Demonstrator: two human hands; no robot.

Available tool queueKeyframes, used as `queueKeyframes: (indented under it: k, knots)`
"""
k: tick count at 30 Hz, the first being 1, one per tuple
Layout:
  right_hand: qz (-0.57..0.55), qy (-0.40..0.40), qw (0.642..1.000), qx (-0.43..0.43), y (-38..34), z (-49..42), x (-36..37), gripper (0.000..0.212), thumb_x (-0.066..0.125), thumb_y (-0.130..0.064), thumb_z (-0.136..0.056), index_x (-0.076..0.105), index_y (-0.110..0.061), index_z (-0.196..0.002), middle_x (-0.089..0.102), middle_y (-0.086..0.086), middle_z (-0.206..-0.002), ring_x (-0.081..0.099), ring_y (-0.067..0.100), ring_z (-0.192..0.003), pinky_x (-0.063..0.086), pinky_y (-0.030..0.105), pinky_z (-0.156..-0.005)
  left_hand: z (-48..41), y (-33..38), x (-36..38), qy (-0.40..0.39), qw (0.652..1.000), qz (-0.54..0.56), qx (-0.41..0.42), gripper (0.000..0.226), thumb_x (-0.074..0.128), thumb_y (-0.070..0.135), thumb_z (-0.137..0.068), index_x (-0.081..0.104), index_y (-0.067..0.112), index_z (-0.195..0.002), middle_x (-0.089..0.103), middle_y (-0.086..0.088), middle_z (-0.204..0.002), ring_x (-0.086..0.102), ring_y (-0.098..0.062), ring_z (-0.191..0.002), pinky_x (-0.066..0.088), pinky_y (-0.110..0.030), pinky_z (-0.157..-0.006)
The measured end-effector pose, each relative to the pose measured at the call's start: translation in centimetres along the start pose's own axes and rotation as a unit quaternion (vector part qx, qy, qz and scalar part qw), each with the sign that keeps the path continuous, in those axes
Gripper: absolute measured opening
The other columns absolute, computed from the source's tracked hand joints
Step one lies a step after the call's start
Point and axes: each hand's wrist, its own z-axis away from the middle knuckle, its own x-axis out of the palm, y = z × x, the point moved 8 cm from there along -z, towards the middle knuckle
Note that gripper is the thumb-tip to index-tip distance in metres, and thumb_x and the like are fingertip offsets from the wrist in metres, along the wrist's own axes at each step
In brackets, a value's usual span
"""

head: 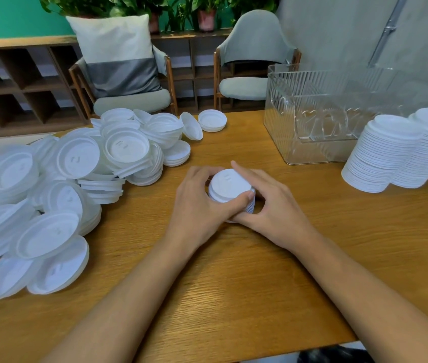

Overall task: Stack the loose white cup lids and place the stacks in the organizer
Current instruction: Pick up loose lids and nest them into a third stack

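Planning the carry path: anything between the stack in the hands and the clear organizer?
Nothing: the head view shows only bare table between the held lid stack and the organizer.

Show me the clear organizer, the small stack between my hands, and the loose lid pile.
clear organizer (279, 113), head view, ribbed left wall
small stack (230, 183), head view, top lid's face
loose lid pile (78, 159), head view, one lid's flat face

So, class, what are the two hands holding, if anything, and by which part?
A short stack of white lids, gripped round its sides by the left hand and the right hand; its top face is uncovered.
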Motion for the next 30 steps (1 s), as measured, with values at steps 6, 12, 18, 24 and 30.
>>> queueKeyframes:
  k: [6,12,18,24,30]
  knots:
    - [0.011,-0.004,1.0,0.008,-0.1,0.2,0.0,0.094,0.09,-0.031,-0.077,0.043,-0.028,-0.159,0.055,-0.012,-0.138,0.049,-0.005,-0.126,0.033,0.002,-0.099,0.3,-0.4,0.3,-0.021,0.999,0.029,-0.009,0.059,0.09,0.056,-0.072,0.067,0.034,-0.121,0.069,0.018,-0.115,0.06,0.006,-0.11,0.048,-0.016,-0.088]
    - [0.03,0.047,0.997,0.044,0.4,-0.1,-1.2,0.092,0.085,-0.051,-0.079,0.044,-0.029,-0.158,0.056,-0.015,-0.136,0.049,-0.002,-0.125,0.033,0.004,-0.099,-0.5,-0.9,-0.4,-0.016,0.999,0.028,0.034,0.063,0.055,0.07,-0.092,0.067,0.026,-0.136,0.069,0.017,-0.122,0.061,0.003,-0.117,0.049,-0.022,-0.098]
    - [0.059,0.05,0.994,0.079,1.4,-0.5,-2.7,0.091,0.084,-0.051,-0.081,0.038,-0.039,-0.158,0.049,-0.017,-0.146,0.043,0.005,-0.135,0.036,0.026,-0.109,-3.4,-1.6,0.0,0.001,0.99,-0.095,0.1,0.037,0.051,0.036,-0.11,0.064,0.016,-0.138,0.062,0.003,-0.134,0.057,-0.01,-0.124,0.043,-0.024,-0.105]
    - [0.065,0.1,0.985,0.121,3.4,-0.5,-4.7,0.085,0.084,-0.048,-0.08,0.042,-0.037,-0.153,0.052,-0.009,-0.147,0.046,0.017,-0.137,0.04,0.036,-0.111,-7.8,-2.8,3.0,-0.051,0.97,-0.208,0.115,0.059,0.052,-0.006,-0.092,0.052,0.008,-0.15,0.043,-0.008,-0.16,0.044,-0.024,-0.145,0.039,-0.038,-0.119]
    - [0.054,0.13,0.982,0.125,4.1,-0.6,-4.7,0.08,0.084,-0.044,-0.081,0.045,-0.036,-0.15,0.052,-0.01,-0.143,0.047,0.016,-0.134,0.04,0.035,-0.108,-14.0,-2.6,6.0,-0.067,0.947,-0.285,0.133,0.059,0.055,-0.007,-0.094,0.048,0.003,-0.152,0.043,-0.014,-0.159,0.042,-0.029,-0.145,0.047,-0.041,-0.109]
